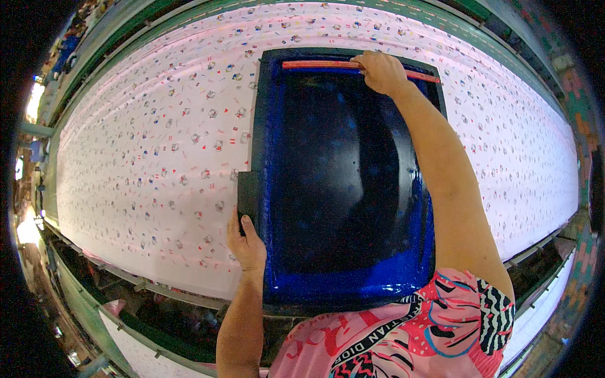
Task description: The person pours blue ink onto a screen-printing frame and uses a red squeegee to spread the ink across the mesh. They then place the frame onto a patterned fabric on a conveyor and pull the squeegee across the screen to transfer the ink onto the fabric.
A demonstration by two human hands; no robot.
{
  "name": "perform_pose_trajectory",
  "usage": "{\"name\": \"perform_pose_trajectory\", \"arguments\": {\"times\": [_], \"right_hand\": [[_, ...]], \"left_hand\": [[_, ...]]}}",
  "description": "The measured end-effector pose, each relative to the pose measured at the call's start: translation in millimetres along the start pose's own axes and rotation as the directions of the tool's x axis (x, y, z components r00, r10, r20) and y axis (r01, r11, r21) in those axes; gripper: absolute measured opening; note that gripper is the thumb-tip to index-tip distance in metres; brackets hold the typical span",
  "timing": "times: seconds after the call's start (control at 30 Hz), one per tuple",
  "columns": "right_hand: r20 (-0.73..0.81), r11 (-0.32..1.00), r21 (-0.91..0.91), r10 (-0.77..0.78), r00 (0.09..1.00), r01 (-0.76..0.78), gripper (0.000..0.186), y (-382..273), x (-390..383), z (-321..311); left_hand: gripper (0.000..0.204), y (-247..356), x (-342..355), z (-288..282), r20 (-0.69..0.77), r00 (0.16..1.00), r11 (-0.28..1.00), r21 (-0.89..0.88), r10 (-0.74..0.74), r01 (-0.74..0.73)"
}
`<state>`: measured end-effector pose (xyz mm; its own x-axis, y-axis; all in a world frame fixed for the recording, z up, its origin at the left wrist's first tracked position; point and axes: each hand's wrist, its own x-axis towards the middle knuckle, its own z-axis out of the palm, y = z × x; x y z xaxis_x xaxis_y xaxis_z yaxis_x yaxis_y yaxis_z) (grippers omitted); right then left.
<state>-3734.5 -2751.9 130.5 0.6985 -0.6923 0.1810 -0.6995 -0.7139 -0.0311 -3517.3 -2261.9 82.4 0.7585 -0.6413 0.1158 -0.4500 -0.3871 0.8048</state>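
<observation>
A dark rectangular screen-printing frame lies on pale printed fabric in front of me. Its mesh looks nearly black, with wet blue ink pooled along the near side and smeared up the edges. At the frame's far end, my right hand is closed around a long, thin reddish squeegee that lies crosswise. My left hand grips a dark block on the frame's left side, thumb on top; its other fingers are partly hidden.
White-pink fabric with small scattered figures stretches left and right of the frame over a long table. Green rails run along the table's far side. Another pale strip lies beyond a dark gap at the lower left. Brick paving shows at far right.
</observation>
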Motion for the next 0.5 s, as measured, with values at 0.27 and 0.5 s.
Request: {"name": "perform_pose_trajectory", "arguments": {"times": [0.27,0.5], "right_hand": [[0.266,0.998,0.036,-0.064,0.962,0.057,0.035,-13.7,-14.5,-29.3],[0.320,0.998,0.060,-0.049,0.946,0.032,0.037,-88.8,-138.9,-55.5]], "left_hand": [[0.048,-18.7,4.1,1.8,-0.022,0.998,0.990,0.125,0.063,-0.060],[0.048,-7.5,6.2,-2.3,0.025,0.996,0.991,0.098,0.090,-0.092]]}}
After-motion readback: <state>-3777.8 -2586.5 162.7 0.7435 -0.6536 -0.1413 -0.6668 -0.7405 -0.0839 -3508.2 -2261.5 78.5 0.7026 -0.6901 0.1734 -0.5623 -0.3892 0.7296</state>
